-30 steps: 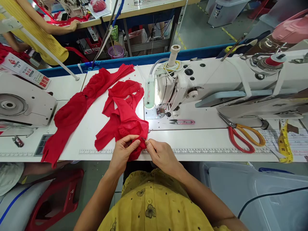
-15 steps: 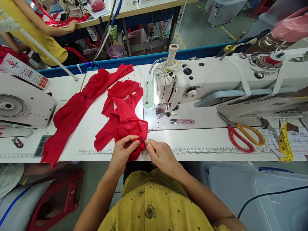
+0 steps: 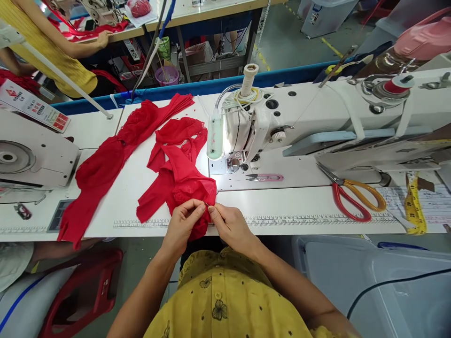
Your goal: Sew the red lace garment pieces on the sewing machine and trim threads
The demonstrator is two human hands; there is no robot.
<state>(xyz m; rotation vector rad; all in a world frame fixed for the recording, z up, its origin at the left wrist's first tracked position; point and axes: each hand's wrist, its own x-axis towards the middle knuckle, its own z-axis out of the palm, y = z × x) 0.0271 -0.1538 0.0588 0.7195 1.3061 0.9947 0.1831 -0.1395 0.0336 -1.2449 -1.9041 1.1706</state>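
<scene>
A red fabric garment [image 3: 186, 171] with lace parts lies on the white sewing table and bunches up at its front edge. My left hand [image 3: 185, 223] is closed, thumb and forefinger pinching a fold of it. Close beside, my right hand [image 3: 230, 225] pinches a thin, dark, pointed tool [image 3: 206, 204], its tip at the red cloth between both hands. Most of this tool is hidden by the fingers, so its kind does not show. Another bunched red garment [image 3: 105, 162] lies to the left.
Behind the cloth stands a sewing machine [image 3: 243, 126] with pink-handled thread snips [image 3: 266, 177] on its bed. Scissors [image 3: 355, 195] and a yellow tape measure [image 3: 415, 206] lie right. Another machine [image 3: 31, 155] stands left. A co-worker's hand [image 3: 103, 39] rests at the far table.
My two hands have come slightly closer together at the red fold, with the tool's tip moved left into the cloth. The whole view has shifted slightly.
</scene>
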